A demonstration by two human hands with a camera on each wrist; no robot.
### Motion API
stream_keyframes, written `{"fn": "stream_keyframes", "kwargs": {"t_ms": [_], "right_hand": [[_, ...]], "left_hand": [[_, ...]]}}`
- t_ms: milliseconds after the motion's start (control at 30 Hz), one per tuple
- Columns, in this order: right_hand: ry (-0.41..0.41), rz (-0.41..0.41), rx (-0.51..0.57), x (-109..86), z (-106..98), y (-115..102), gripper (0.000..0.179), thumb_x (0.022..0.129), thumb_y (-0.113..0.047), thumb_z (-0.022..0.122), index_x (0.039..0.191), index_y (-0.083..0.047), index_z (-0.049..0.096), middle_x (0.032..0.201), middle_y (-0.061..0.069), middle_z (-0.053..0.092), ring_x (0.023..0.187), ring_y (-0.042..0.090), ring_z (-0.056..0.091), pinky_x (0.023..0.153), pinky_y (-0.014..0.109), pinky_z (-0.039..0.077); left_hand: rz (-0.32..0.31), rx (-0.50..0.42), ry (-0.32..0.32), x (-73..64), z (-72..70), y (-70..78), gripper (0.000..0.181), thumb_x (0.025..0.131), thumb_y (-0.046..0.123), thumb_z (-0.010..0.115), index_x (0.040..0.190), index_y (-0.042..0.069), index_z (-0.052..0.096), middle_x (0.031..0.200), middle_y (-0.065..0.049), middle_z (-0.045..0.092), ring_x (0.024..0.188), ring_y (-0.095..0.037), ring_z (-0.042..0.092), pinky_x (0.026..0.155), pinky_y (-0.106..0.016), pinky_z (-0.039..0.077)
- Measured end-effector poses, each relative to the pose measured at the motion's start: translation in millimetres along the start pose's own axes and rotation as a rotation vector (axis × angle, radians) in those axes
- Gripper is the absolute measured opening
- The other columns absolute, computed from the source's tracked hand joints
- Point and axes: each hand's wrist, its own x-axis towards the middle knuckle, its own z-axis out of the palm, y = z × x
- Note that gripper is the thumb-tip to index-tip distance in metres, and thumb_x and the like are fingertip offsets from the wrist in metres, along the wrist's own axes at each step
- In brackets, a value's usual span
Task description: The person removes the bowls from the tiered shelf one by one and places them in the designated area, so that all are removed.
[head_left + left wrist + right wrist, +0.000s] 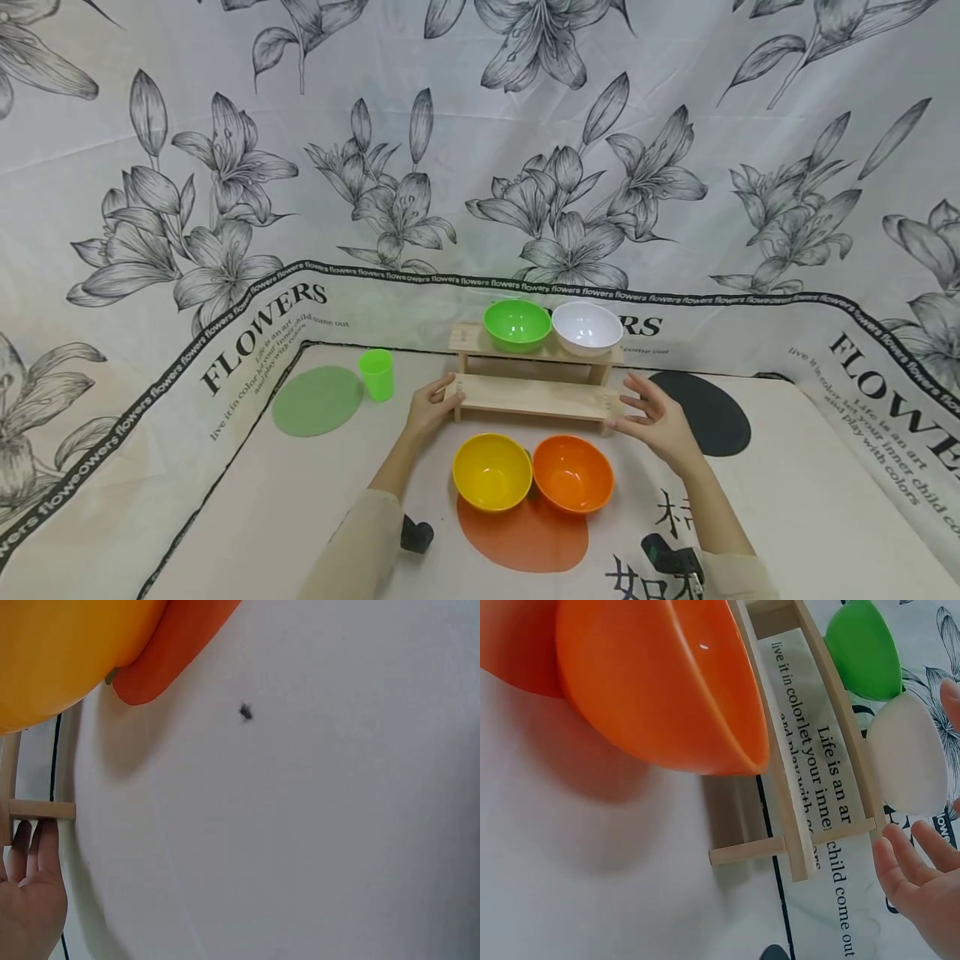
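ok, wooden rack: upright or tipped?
Upright. In the head view, the wooden rack has both tiers facing up, and the green bowl and white bowl sit mouth-up on the upper tier.

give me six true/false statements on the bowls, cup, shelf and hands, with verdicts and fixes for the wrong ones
1. The green bowl is on the top tier of the shelf. True.
2. The white bowl is left of the green bowl. False: seen from the head, it is on its right.
3. The left hand touches the shelf's left end. True.
4. The right hand grips the orange bowl. False: it is at the shelf's right end, and the bowl is in front of the shelf.
5. The yellow bowl is beside the orange bowl. True.
6. The cup is inside the yellow bowl. False: it is beside the green mat.
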Motion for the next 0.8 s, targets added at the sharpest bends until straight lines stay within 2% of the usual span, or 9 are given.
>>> {"fn": "stream_keyframes", "kwargs": {"t_ms": [233, 367, 467, 567, 633, 667, 700, 767, 800], "right_hand": [[0.042, 0.051, -0.044, 30.1, -7.3, -2.9, 0.085, 0.081, -0.012, 0.074, 0.149, -0.003, 0.023, 0.144, 0.028, 0.035, 0.122, 0.042, 0.046, 0.088, 0.025, 0.051], [0.069, 0.081, -0.019, 45.5, -6.7, -1.7, 0.088, 0.082, -0.020, 0.074, 0.149, -0.003, 0.021, 0.145, 0.028, 0.034, 0.124, 0.043, 0.045, 0.092, 0.034, 0.050], [0.091, 0.106, 0.021, 59.1, -5.0, 11.7, 0.090, 0.081, -0.025, 0.075, 0.151, -0.009, 0.020, 0.147, 0.025, 0.031, 0.126, 0.041, 0.044, 0.095, 0.044, 0.048], [0.112, 0.103, 0.041, 78.1, -5.4, 47.6, 0.090, 0.080, -0.028, 0.076, 0.151, -0.019, 0.021, 0.151, 0.017, 0.029, 0.127, 0.032, 0.046, 0.095, 0.042, 0.049], [0.130, 0.090, 0.030, 90.2, -5.8, 71.8, 0.090, 0.079, -0.033, 0.076, 0.150, -0.028, 0.022, 0.151, 0.011, 0.030, 0.125, 0.023, 0.049, 0.093, 0.032, 0.050], [0.142, 0.081, 0.051, 95.4, -5.7, 80.9, 0.089, 0.078, -0.032, 0.077, 0.150, -0.028, 0.025, 0.151, 0.010, 0.031, 0.123, 0.020, 0.050, 0.092, 0.029, 0.051], [0.140, 0.077, 0.073, 98.3, -5.7, 83.3, 0.089, 0.078, -0.031, 0.077, 0.150, -0.028, 0.025, 0.151, 0.010, 0.031, 0.122, 0.019, 0.051, 0.091, 0.027, 0.051], [0.126, 0.073, 0.097, 98.5, -4.5, 67.9, 0.090, 0.078, -0.029, 0.077, 0.150, -0.023, 0.024, 0.150, 0.016, 0.030, 0.122, 0.025, 0.051, 0.092, 0.029, 0.051], [0.125, 0.070, 0.103, 97.4, -3.4, 58.8, 0.090, 0.078, -0.029, 0.077, 0.150, -0.020, 0.024, 0.149, 0.018, 0.032, 0.121, 0.025, 0.052, 0.090, 0.025, 0.051]], "left_hand": [[-0.004, -0.005, -0.006, -0.1, -0.5, 0.4, 0.051, 0.086, 0.010, 0.068, 0.131, -0.005, 0.051, 0.126, -0.028, 0.053, 0.116, -0.038, 0.054, 0.093, -0.040, 0.049], [-0.005, -0.003, -0.003, 0.4, -0.7, 1.2, 0.051, 0.086, 0.010, 0.068, 0.131, -0.005, 0.051, 0.125, -0.028, 0.054, 0.116, -0.038, 0.054, 0.092, -0.040, 0.050], [-0.014, -0.016, -0.002, 1.2, -0.6, 1.6, 0.051, 0.085, 0.010, 0.068, 0.131, -0.004, 0.051, 0.125, -0.028, 0.054, 0.116, -0.037, 0.055, 0.092, -0.039, 0.050], [-0.027, -0.034, -0.007, 1.4, -0.8, 1.8, 0.051, 0.085, 0.009, 0.068, 0.132, -0.003, 0.051, 0.126, -0.027, 0.054, 0.117, -0.036, 0.054, 0.093, -0.039, 0.049], [-0.027, -0.043, -0.016, 0.9, -1.3, 3.1, 0.052, 0.086, 0.009, 0.068, 0.132, -0.004, 0.050, 0.126, -0.028, 0.053, 0.117, -0.037, 0.054, 0.093, -0.039, 0.049], [-0.024, -0.046, -0.023, 0.2, -1.6, 4.7, 0.052, 0.086, 0.009, 0.067, 0.132, -0.005, 0.049, 0.126, -0.028, 0.052, 0.117, -0.038, 0.053, 0.093, -0.040, 0.049], [-0.020, -0.046, -0.029, -1.4, -2.0, 7.7, 0.051, 0.086, 0.008, 0.067, 0.132, -0.007, 0.049, 0.126, -0.029, 0.052, 0.117, -0.039, 0.053, 0.093, -0.040, 0.049], [-0.019, -0.051, -0.045, -5.1, -2.9, 14.9, 0.051, 0.087, 0.006, 0.066, 0.132, -0.009, 0.047, 0.127, -0.031, 0.051, 0.118, -0.041, 0.052, 0.093, -0.041, 0.049], [-0.017, -0.052, -0.051, -7.5, -3.2, 19.0, 0.051, 0.087, 0.005, 0.065, 0.132, -0.010, 0.047, 0.127, -0.031, 0.050, 0.118, -0.041, 0.051, 0.093, -0.041, 0.049]]}}
